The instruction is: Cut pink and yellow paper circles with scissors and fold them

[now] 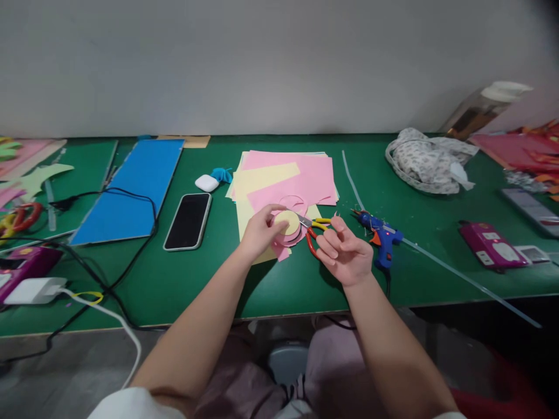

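Note:
My left hand pinches a small stack of round paper pieces, a yellow disc on top of pink ones, just above the green table. My right hand hovers palm up to the right of it, fingers loosely curled and apart, holding nothing. Between the two hands lie scissors with red and yellow handles, their blades pointing toward the discs. Behind the discs lies a pile of pink and pale yellow paper sheets.
A blue hot glue gun with long clear glue sticks lies right of my right hand. A black phone, a white earbud case, a blue sheet, cables, a cloth bag and pink boxes sit around.

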A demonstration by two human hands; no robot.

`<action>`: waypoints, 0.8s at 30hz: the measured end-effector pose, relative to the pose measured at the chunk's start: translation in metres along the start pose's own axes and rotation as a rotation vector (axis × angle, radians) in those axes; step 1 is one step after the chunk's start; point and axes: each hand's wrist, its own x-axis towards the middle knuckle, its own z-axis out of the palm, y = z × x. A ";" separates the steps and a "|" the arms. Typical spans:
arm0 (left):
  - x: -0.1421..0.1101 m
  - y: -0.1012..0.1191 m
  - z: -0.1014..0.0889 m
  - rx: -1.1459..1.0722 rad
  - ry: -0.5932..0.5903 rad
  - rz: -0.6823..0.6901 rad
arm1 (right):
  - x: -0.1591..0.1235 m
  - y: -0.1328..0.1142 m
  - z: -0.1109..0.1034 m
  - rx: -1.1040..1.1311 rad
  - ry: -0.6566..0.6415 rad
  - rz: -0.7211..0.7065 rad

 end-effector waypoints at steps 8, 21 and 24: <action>0.001 -0.002 -0.003 0.012 -0.003 0.000 | -0.001 0.000 0.000 0.034 -0.060 -0.017; 0.003 -0.011 -0.003 0.077 0.019 0.017 | 0.001 0.001 -0.002 0.178 -0.111 -0.032; 0.005 -0.015 -0.002 0.110 0.029 0.026 | 0.001 0.002 -0.005 0.231 -0.169 -0.030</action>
